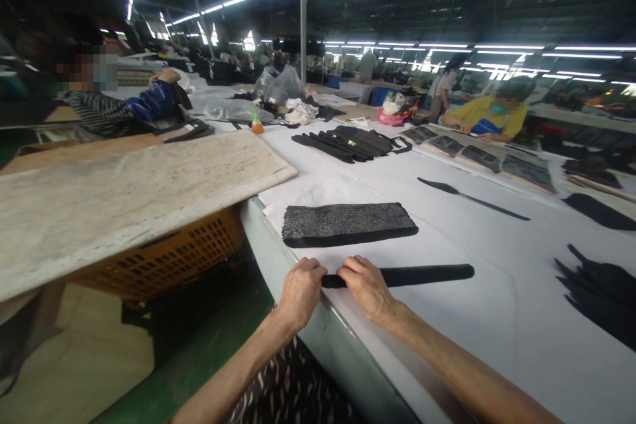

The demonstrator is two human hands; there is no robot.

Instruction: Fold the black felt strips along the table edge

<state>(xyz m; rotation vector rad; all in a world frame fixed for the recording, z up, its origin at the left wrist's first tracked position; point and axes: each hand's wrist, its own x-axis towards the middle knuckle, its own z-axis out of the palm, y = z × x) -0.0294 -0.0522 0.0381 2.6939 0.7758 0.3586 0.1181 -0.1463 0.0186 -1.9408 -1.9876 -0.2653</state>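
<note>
A long, narrow black fabric strip (432, 274) lies across the white tabletop near its front edge. My left hand (302, 288) is closed at the strip's left end, fingers curled down over it. Close beside it, my right hand (365, 283) pinches the same strip, and a short stretch of black shows between the two hands. The fingertips of both hands are partly hidden. Just beyond them rests a neat stack of black and grey fabric strips (348, 223), its near edge solid black.
A worn pale board (139, 199) juts in at the left above an orange plastic crate (169, 255). Black pieces (348, 144), a thin black strip (472, 197) and an orange bottle (257, 120) lie farther back. Two people (497, 112) (119, 106) work across the tables.
</note>
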